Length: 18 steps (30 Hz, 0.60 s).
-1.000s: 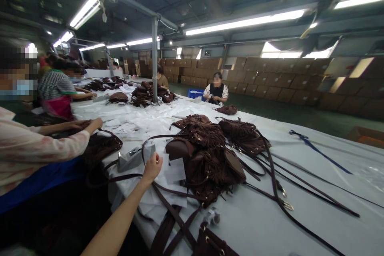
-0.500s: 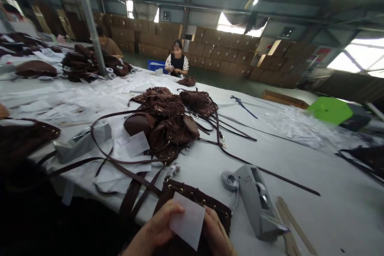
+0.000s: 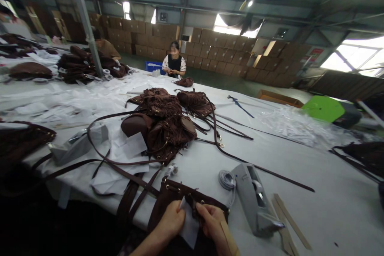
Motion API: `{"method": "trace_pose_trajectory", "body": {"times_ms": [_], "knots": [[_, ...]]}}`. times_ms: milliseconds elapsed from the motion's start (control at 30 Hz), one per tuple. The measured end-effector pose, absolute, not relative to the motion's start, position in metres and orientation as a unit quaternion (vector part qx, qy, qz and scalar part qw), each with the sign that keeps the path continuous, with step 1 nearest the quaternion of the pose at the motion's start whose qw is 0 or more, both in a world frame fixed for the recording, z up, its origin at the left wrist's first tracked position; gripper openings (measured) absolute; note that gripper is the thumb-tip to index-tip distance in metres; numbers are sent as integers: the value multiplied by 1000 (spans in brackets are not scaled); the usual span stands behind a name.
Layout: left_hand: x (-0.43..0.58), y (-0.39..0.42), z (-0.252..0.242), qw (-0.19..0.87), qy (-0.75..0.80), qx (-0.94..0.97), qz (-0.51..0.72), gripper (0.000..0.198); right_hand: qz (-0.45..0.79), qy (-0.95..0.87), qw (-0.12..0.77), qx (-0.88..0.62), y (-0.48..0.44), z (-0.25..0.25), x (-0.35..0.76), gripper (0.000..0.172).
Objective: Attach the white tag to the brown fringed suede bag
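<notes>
A dark brown bag (image 3: 162, 204) with metal eyelets along its top edge lies at the near edge of the table. Over it, my left hand (image 3: 174, 218) is closed on a white paper sheet (image 3: 189, 230), which hangs tilted between my hands. My right hand (image 3: 211, 218) pinches a small dark piece (image 3: 195, 209) beside the paper, close to the bag's top edge. A grey tape dispenser (image 3: 255, 200) stands to the right, with a coil of grey cord (image 3: 227, 180) at its side.
Fringed brown bags (image 3: 168, 128) with long straps are heaped mid-table. White papers (image 3: 60, 104) spread over the left, near another grey dispenser (image 3: 78, 144). Flat tan strips (image 3: 289, 220) lie at right, clear plastic (image 3: 288, 124) beyond. A person (image 3: 174, 62) is at the far edge.
The paper has turned from facing me to a steeper tilt. My right hand has let it go and now pinches the dark piece. The view has shifted slightly.
</notes>
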<state>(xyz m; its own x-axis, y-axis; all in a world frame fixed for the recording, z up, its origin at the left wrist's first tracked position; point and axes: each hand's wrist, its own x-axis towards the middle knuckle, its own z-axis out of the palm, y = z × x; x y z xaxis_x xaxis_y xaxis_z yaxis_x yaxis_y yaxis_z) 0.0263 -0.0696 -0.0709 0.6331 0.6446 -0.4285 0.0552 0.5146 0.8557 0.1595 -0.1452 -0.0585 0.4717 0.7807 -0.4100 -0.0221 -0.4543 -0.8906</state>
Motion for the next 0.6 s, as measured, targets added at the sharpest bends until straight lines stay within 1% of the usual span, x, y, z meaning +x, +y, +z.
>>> {"method": "trace_pose_trajectory", "body": {"times_ms": [33, 100, 167, 233, 300, 333, 400, 433, 467, 533, 600], "knots": [[30, -71, -69, 790, 382, 442, 186, 18, 412, -288, 440, -744, -148, -56, 156, 53], [36, -75, -65, 818, 364, 407, 177, 36, 311, -353, 414, -779, -156, -52, 148, 46], [41, -77, -64, 833, 350, 382, 196, 47, 237, -413, 385, -791, -164, -52, 142, 38], [45, -79, -67, 827, 357, 367, 231, 52, 239, -463, 336, -784, -173, -53, 139, 37], [48, -79, -72, 818, 372, 360, 250, 57, 233, -486, 316, -781, -180, -53, 143, 43], [49, -79, -75, 820, 374, 356, 247, 58, 203, -486, 331, -783, -183, -51, 147, 41], [50, -78, -79, 827, 365, 354, 241, 57, 103, -471, 395, -782, -185, -48, 158, 26], [49, -78, -80, 829, 361, 353, 240, 55, 57, -469, 420, -775, -185, -47, 164, 25], [49, -78, -80, 830, 358, 353, 241, 52, 28, -477, 428, -767, -185, -48, 169, 32], [47, -77, -78, 833, 352, 353, 242, 48, 15, -508, 412, -757, -183, -54, 176, 42], [44, -76, -75, 833, 347, 354, 245, 44, 52, -561, 351, -748, -181, -66, 180, 42]]}}
